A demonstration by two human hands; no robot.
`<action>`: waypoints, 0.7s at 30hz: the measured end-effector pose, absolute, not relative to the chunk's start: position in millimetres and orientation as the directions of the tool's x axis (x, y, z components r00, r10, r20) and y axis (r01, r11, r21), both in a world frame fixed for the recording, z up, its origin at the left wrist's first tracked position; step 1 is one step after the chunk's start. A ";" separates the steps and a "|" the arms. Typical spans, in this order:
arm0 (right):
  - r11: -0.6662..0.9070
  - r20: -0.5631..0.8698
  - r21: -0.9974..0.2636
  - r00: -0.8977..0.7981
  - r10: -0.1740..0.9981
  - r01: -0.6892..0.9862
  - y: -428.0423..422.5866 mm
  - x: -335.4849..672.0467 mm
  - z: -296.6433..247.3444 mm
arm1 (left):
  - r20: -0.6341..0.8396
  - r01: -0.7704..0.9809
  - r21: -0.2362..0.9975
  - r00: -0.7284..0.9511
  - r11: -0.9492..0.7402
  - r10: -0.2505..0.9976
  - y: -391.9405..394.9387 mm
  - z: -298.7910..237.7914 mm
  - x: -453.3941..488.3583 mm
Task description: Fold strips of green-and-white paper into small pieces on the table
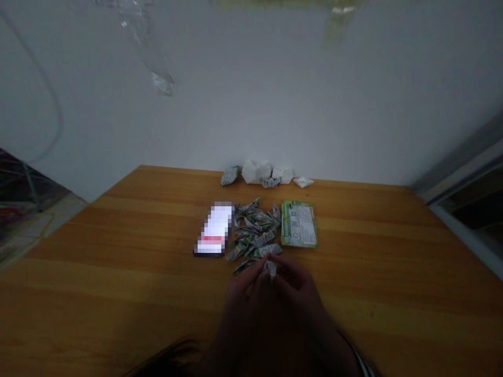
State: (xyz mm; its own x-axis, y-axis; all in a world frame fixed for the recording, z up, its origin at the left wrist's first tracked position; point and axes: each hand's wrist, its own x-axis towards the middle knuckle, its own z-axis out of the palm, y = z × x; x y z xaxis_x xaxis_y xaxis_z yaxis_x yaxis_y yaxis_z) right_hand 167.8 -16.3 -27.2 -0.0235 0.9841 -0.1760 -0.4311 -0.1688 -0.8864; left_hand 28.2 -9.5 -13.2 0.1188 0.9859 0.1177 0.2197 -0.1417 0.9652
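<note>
Near the front of the wooden table, my left hand (pixel 248 285) and my right hand (pixel 294 280) meet with fingertips pinched together. Between them they hold a small folded piece of printed paper (pixel 271 268), pale grey-white; my fingers cover much of it. Just beyond my hands lies a loose heap of folded paper pieces (pixel 257 225), printed in grey and green. To the right of the heap is a flat stack of green and white printed sheets (pixel 299 224). A phone (pixel 215 229) with a lit, blurred screen lies on the left.
Along the wall at the table's (pixel 118 220) back edge stand crumpled white paper (pixel 256 171), a crumpled printed packet or paper (pixel 230 175) and a white folded piece (pixel 303 181). Clear tape (pixel 161 81) hangs on the wall (pixel 251 94).
</note>
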 end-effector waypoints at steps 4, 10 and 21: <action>-0.238 -0.220 -0.850 -0.093 0.971 -0.470 -15.3 168.8 -28.3 | 0.038 0.192 0.980 0.076 -0.052 0.996 -7.1 -8.9 28.2; -0.263 -0.248 -0.840 -0.095 0.964 -0.475 -16.3 164.5 -36.9 | 0.133 0.245 0.962 -0.043 -0.119 0.990 -11.0 -4.1 29.7; 0.054 0.073 -0.994 0.223 0.972 0.091 -24.5 163.9 -33.8 | 0.006 0.260 0.965 0.089 -0.029 0.996 -1.9 -5.2 27.7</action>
